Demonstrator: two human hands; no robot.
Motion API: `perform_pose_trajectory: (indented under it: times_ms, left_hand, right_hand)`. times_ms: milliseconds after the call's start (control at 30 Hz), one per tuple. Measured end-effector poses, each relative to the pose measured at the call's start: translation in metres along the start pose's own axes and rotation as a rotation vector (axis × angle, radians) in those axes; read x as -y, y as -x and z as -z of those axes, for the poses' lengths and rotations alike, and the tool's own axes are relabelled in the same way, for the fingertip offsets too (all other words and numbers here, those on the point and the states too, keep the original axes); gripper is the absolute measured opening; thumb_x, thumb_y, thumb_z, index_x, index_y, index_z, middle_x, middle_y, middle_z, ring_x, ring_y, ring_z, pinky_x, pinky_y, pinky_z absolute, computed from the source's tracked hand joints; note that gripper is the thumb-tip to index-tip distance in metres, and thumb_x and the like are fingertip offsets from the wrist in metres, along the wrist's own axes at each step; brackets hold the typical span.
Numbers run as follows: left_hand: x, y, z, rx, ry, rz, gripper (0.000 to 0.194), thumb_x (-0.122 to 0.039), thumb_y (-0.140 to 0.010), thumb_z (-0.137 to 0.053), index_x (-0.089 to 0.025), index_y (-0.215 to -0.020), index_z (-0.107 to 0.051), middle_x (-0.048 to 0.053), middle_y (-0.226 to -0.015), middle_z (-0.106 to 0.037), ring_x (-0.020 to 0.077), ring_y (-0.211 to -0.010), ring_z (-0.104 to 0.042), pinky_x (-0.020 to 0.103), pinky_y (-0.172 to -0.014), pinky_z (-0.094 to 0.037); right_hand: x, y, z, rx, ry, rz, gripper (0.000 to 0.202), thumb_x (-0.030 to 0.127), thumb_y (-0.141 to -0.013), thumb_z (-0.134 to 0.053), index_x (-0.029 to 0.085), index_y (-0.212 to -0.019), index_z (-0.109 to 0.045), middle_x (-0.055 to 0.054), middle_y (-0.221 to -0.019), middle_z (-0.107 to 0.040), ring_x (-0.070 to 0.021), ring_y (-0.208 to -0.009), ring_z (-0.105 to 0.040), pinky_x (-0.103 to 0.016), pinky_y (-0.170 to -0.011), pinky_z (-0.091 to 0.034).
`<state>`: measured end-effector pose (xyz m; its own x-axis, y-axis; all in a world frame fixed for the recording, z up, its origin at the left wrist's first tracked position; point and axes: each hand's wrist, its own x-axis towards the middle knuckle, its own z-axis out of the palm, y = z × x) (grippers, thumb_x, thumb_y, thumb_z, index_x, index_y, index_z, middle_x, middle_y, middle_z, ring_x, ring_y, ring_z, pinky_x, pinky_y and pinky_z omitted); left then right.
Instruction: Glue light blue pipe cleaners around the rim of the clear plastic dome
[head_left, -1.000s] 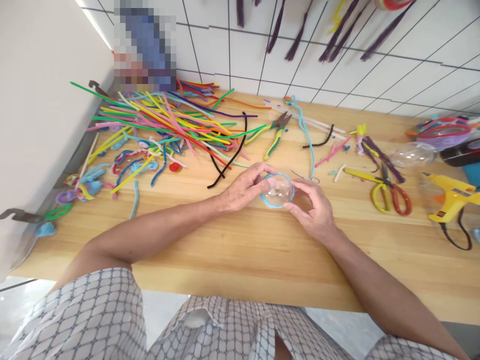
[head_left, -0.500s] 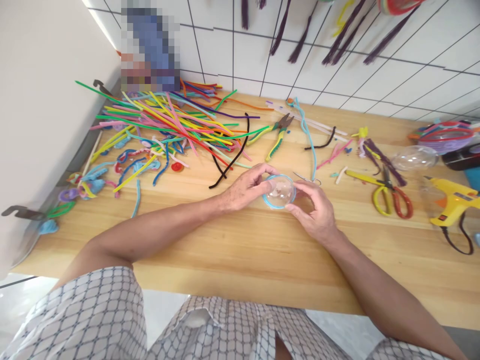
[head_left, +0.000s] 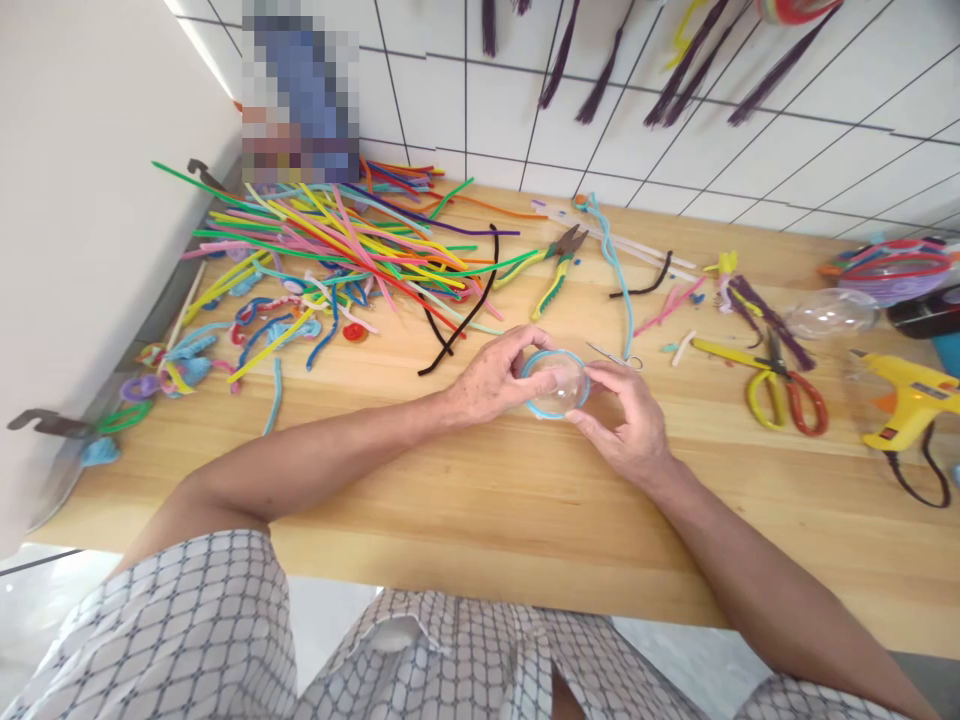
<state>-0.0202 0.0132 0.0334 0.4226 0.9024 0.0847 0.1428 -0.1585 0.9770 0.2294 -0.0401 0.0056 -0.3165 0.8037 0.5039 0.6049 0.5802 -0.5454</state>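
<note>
Between my hands is a clear plastic dome [head_left: 556, 392] with a light-blue pipe cleaner round its rim. My left hand [head_left: 495, 378] grips its left side, the thumb lying over the clear part and the fingers behind the rim. On the right side, my right hand [head_left: 626, 415] pinches the rim between thumb and fingertips. Just beyond the dome lie small metal scissors [head_left: 615, 356] and a long light-blue pipe cleaner [head_left: 616, 270]. Pliers [head_left: 559, 270] with green-and-yellow handles rest farther back.
A heap of coloured pipe cleaners [head_left: 352, 240] covers the back left. Red-and-yellow-handled scissors [head_left: 784, 390], a yellow glue gun [head_left: 904, 395] and another clear plastic piece [head_left: 834, 314] lie to the right. Dark purple tassels [head_left: 604, 85] hang in front of the tiled wall [head_left: 427, 95].
My left thumb has slid rightward, farther over the clear dome. The dome and both hands have otherwise stayed in nearly the same place.
</note>
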Motion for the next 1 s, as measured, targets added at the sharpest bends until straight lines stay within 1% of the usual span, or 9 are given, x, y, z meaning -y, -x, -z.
perform_pose_trajectory:
  times_ms: [100,167,267,367,533,633,700,833,1000]
  left_hand:
    - [-0.003,0.001,-0.001,0.006,-0.003,0.065,0.041,-0.05,-0.085,-0.086,-0.021,-0.106,-0.065,-0.007,-0.075,-0.05,0.0112,-0.068,-0.042,0.025,-0.062,-0.034]
    - [-0.005,0.001,0.001,0.025,-0.012,0.095,0.041,-0.051,-0.086,-0.085,-0.021,-0.106,-0.065,-0.007,-0.074,-0.049,0.011,-0.068,-0.042,0.024,-0.061,-0.033]
    - [-0.006,0.0,0.006,0.072,-0.007,0.081,0.04,-0.056,-0.092,-0.077,-0.022,-0.108,-0.064,-0.007,-0.074,-0.047,0.0117,-0.068,-0.041,0.025,-0.062,-0.033]
    - [-0.004,-0.001,0.01,0.116,0.013,0.044,0.046,-0.064,-0.096,-0.071,-0.021,-0.111,-0.064,-0.006,-0.075,-0.047,0.0127,-0.07,-0.042,0.026,-0.064,-0.035]
    - [-0.003,0.001,0.014,0.137,-0.007,0.022,0.052,-0.068,-0.101,-0.064,-0.021,-0.121,-0.065,-0.003,-0.082,-0.055,0.0149,-0.074,-0.048,0.028,-0.069,-0.04]
    - [-0.002,0.002,0.016,0.12,-0.001,-0.007,0.045,-0.063,-0.107,-0.055,-0.022,-0.121,-0.066,0.002,-0.098,-0.066,0.0186,-0.087,-0.058,0.032,-0.08,-0.047]
    - [0.0,0.003,0.016,0.12,0.007,-0.019,0.04,-0.058,-0.108,-0.054,-0.022,-0.121,-0.066,0.003,-0.103,-0.068,0.0197,-0.092,-0.06,0.033,-0.085,-0.049]
    - [0.003,0.002,0.015,0.141,0.024,0.01,0.042,-0.056,-0.102,-0.062,-0.022,-0.126,-0.064,-0.001,-0.091,-0.061,0.0171,-0.081,-0.053,0.031,-0.076,-0.045]
    - [-0.001,0.001,0.012,0.138,0.041,0.069,0.045,-0.059,-0.097,-0.071,-0.022,-0.121,-0.064,-0.006,-0.076,-0.049,0.0138,-0.07,-0.045,0.027,-0.065,-0.036]
  right_hand:
    - [0.0,0.0,0.0,-0.016,0.009,0.047,0.054,0.04,-0.098,-0.084,0.029,-0.147,-0.064,-0.015,-0.134,-0.078,-0.0347,-0.119,-0.079,-0.055,-0.099,-0.069]
    - [0.001,0.0,0.0,-0.007,0.018,0.047,0.053,0.041,-0.099,-0.084,0.029,-0.147,-0.064,-0.015,-0.134,-0.078,-0.0349,-0.119,-0.079,-0.055,-0.099,-0.069]
    - [0.001,0.0,0.001,0.025,0.025,0.013,0.052,0.046,-0.1,-0.081,0.028,-0.146,-0.064,-0.015,-0.135,-0.078,-0.0344,-0.115,-0.08,-0.056,-0.097,-0.069]
    - [0.0,-0.001,0.002,0.024,0.018,-0.001,0.052,0.047,-0.101,-0.081,0.028,-0.146,-0.064,-0.015,-0.135,-0.078,-0.0328,-0.112,-0.08,-0.053,-0.093,-0.07]
    - [-0.001,0.0,0.002,0.011,-0.026,-0.028,0.054,0.046,-0.1,-0.082,0.029,-0.148,-0.064,-0.015,-0.137,-0.077,-0.0337,-0.117,-0.079,-0.052,-0.091,-0.071]
    - [-0.002,0.0,0.001,0.02,-0.042,-0.068,0.053,0.046,-0.1,-0.082,0.029,-0.147,-0.065,-0.015,-0.139,-0.077,-0.0335,-0.115,-0.079,-0.054,-0.093,-0.071]
    - [-0.002,0.001,0.001,0.016,-0.044,-0.077,0.053,0.046,-0.099,-0.083,0.029,-0.146,-0.066,-0.015,-0.139,-0.077,-0.0333,-0.115,-0.079,-0.054,-0.095,-0.071]
    - [-0.002,0.001,0.001,0.013,-0.043,-0.074,0.053,0.046,-0.098,-0.084,0.028,-0.145,-0.067,-0.015,-0.139,-0.077,-0.0347,-0.12,-0.078,-0.055,-0.096,-0.07]
    - [0.0,0.0,0.001,0.003,-0.034,-0.038,0.054,0.043,-0.098,-0.085,0.028,-0.146,-0.066,-0.015,-0.138,-0.077,-0.0331,-0.114,-0.079,-0.052,-0.092,-0.071]
